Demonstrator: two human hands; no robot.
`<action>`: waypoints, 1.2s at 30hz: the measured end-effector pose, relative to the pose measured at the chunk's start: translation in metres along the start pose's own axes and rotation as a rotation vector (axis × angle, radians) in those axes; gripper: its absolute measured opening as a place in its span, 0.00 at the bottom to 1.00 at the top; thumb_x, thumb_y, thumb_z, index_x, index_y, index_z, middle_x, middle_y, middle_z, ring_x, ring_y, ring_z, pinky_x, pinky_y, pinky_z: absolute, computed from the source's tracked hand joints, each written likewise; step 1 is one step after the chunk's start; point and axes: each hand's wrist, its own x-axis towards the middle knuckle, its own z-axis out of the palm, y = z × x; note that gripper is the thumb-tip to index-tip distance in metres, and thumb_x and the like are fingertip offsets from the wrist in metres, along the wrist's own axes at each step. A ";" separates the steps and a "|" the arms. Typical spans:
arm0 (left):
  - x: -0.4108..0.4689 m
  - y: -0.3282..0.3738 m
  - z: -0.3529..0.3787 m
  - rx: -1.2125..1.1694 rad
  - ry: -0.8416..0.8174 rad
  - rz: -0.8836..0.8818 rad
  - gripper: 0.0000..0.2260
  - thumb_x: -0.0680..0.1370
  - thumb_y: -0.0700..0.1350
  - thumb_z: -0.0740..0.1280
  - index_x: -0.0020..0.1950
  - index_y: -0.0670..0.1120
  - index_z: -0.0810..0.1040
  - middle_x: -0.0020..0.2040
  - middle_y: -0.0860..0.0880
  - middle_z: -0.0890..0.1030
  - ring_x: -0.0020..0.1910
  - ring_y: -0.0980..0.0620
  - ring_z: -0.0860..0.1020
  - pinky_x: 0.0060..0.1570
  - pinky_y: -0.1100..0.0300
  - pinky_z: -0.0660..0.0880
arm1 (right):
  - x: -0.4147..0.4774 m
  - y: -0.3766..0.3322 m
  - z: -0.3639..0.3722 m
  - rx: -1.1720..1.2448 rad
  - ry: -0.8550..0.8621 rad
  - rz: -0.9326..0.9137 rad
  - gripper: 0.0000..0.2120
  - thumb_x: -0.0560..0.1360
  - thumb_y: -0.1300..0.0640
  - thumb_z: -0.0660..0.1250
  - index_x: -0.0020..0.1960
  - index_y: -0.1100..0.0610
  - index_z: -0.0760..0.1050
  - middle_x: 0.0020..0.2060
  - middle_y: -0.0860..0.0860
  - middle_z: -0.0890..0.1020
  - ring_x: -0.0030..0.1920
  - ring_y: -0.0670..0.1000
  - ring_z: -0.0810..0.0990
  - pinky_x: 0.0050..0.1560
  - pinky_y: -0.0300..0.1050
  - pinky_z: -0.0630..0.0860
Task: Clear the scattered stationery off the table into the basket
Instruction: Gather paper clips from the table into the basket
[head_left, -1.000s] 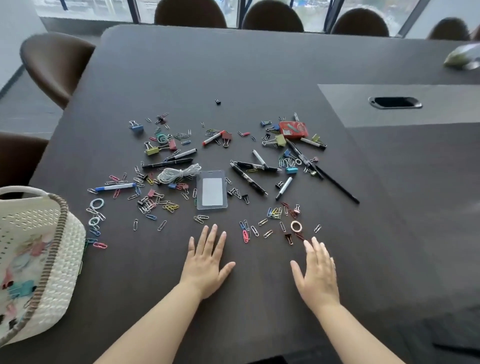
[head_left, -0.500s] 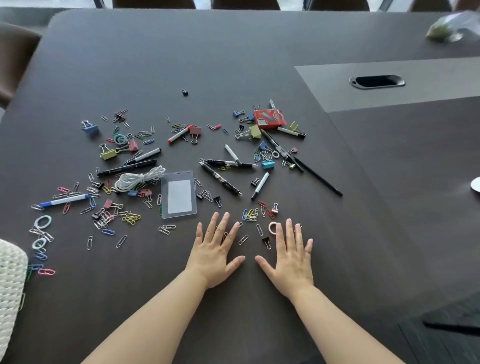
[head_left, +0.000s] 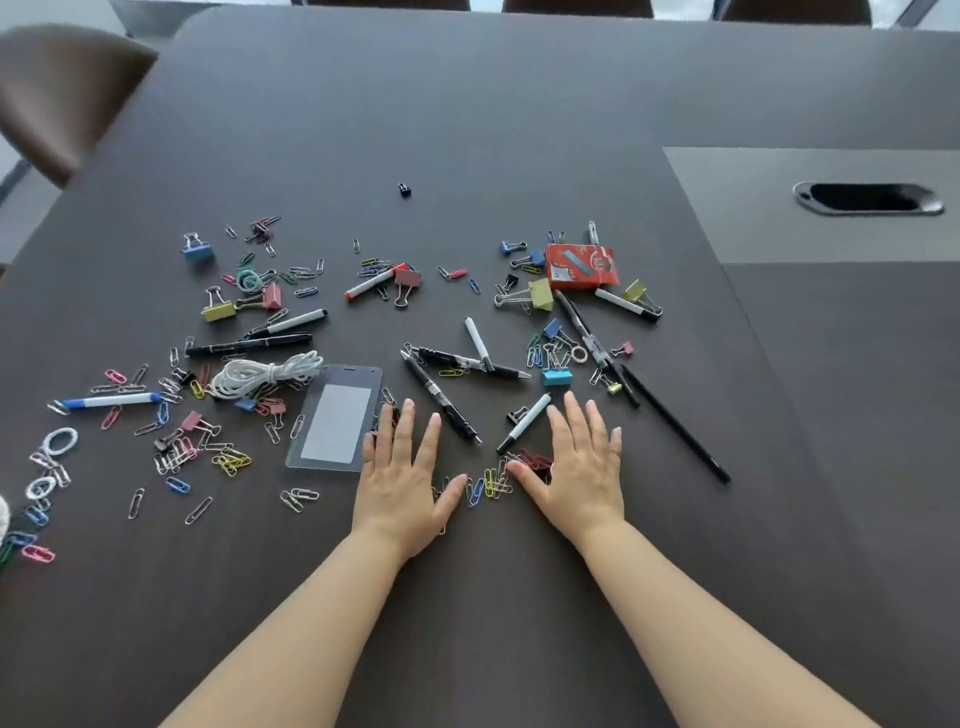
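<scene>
While both hands lie palm down on the dark surface, the scatter of stationery spreads ahead of them and out to the left. Left hand: fingers straight and spread, gripping nothing, thumb angled toward the right. Right hand: likewise flat and spread, thumb angled toward the left, holding nothing. A small bunch of paper clips, yellow, blue and silver, sits between the two thumbs, touching or nearly touching both. Dark red clips lie right against the right thumb and forefinger, partly hidden under the hand. A clear badge holder lies just beside the left hand, its near edge meeting the little finger. A black pen runs diagonally, tip pointing into the gap between the hands. A white marker with a black cap lies just left of the right forefinger. A long black pencil slants to the right of the right hand, apart from it. Farther out: a coiled white cord, a blue binder clip, a red box, and a blue-capped pen well off to the left among loose clips. One small black clip sits alone beyond the rest.
</scene>
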 end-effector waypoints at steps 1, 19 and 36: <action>0.006 -0.001 -0.002 0.018 -0.012 -0.028 0.39 0.68 0.68 0.37 0.75 0.49 0.39 0.75 0.45 0.36 0.72 0.46 0.31 0.70 0.50 0.37 | 0.007 0.003 -0.003 -0.031 -0.027 0.033 0.47 0.65 0.26 0.43 0.75 0.55 0.47 0.76 0.51 0.45 0.75 0.54 0.39 0.71 0.58 0.38; 0.051 -0.005 -0.004 -0.017 0.196 0.016 0.33 0.71 0.63 0.53 0.65 0.40 0.70 0.62 0.43 0.70 0.60 0.46 0.63 0.60 0.47 0.69 | 0.088 0.023 -0.014 0.060 0.077 -0.147 0.40 0.63 0.29 0.64 0.67 0.52 0.64 0.70 0.54 0.62 0.72 0.57 0.56 0.73 0.51 0.51; 0.044 -0.006 0.001 -0.004 0.490 0.168 0.17 0.69 0.59 0.59 0.31 0.47 0.71 0.39 0.47 0.75 0.42 0.48 0.66 0.34 0.56 0.72 | 0.060 0.029 0.003 0.015 0.284 -0.083 0.22 0.65 0.40 0.71 0.45 0.57 0.72 0.63 0.58 0.71 0.63 0.60 0.65 0.60 0.59 0.69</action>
